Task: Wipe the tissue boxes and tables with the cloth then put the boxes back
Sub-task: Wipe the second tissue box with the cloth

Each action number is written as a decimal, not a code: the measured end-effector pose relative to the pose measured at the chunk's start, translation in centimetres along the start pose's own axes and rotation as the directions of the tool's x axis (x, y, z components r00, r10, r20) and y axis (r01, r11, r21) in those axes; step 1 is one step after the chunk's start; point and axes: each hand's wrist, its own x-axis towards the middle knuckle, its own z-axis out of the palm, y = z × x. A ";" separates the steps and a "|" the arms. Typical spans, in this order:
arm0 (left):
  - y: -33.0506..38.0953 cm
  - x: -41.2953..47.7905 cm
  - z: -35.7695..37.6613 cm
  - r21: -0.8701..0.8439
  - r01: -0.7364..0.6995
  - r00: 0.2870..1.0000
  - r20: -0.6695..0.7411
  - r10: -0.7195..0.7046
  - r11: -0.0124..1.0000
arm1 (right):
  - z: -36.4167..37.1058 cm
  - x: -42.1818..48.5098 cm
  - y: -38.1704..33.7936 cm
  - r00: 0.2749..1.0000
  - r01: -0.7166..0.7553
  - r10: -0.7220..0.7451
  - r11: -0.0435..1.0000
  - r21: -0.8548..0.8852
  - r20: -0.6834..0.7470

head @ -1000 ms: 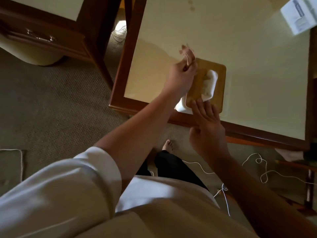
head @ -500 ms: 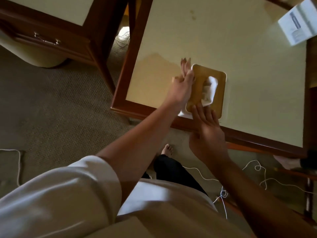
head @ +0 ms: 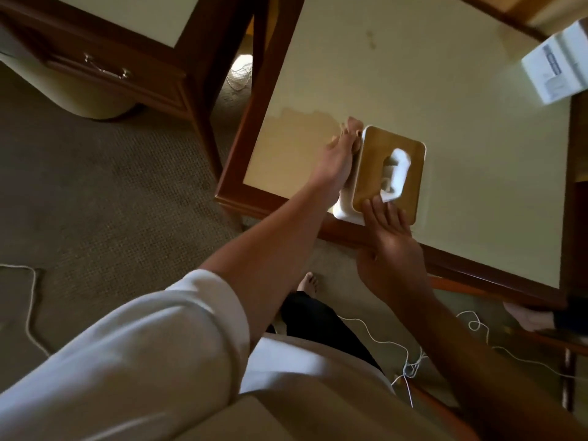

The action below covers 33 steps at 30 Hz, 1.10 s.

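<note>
- The left hand [head: 334, 160], fingers straight, pressed flat against the left side of the tissue box [head: 405, 154].
- The right hand [head: 389, 240] lay open on its lid.
- The tissue box stood near the table's [head: 461, 128] front edge, with carpet [head: 111, 192] below.

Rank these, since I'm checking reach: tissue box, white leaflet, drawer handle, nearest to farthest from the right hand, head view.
1. tissue box, touched by the right hand, at the near edge of the table.
2. white leaflet, at the table's far right corner.
3. drawer handle, on the other furniture, far left.
</note>
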 end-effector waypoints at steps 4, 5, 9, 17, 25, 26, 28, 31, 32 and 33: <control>-3.7 -6.6 -0.4 0.029 -0.006 1.000 -0.029 0.007 1.000 | -0.2 -0.1 -0.3 1.000 -0.018 0.018 1.000 -0.021 0.005; -5.1 -8.3 -1.0 0.002 0.028 0.999 -0.034 -0.028 1.000 | -0.2 -0.1 -0.4 1.000 -0.017 0.018 0.999 -0.042 0.004; -7.8 -11.9 -3.7 -0.260 0.131 0.991 -0.003 -0.137 0.957 | -0.1 0.3 -1.6 0.996 -0.058 0.051 0.993 -0.098 -0.071; -4.9 -10.4 -5.1 -0.358 0.059 0.984 -0.138 -0.116 0.932 | -1.1 3.0 -2.8 0.977 -0.083 0.027 0.963 -0.255 -0.214; -4.0 -10.1 -5.4 -0.367 0.040 0.986 -0.138 -0.097 0.930 | -1.3 2.6 -2.9 0.976 -0.075 0.011 0.954 -0.291 -0.216; -3.8 -10.1 -5.6 -0.365 0.037 0.983 -0.156 -0.100 0.930 | -1.3 2.3 -2.7 0.977 -0.064 0.005 0.960 -0.272 -0.211; -3.6 -9.9 -5.9 -0.378 0.024 0.975 -0.196 -0.105 0.926 | -1.3 1.5 -1.9 0.980 -0.024 -0.024 0.971 -0.237 -0.200; -3.3 -9.9 -6.0 -0.395 0.019 0.974 -0.200 -0.107 0.918 | -1.0 -0.2 -0.2 0.980 0.046 -0.079 0.984 -0.173 -0.184; -3.1 -10.0 -6.0 -0.393 0.021 0.975 -0.197 -0.106 0.919 | -1.0 -0.6 0.2 0.981 0.046 -0.072 0.988 -0.148 -0.178; -3.0 -10.0 -6.0 -0.390 0.015 0.976 -0.194 -0.097 0.921 | -1.1 -1.0 0.5 0.984 0.028 -0.050 0.991 -0.128 -0.172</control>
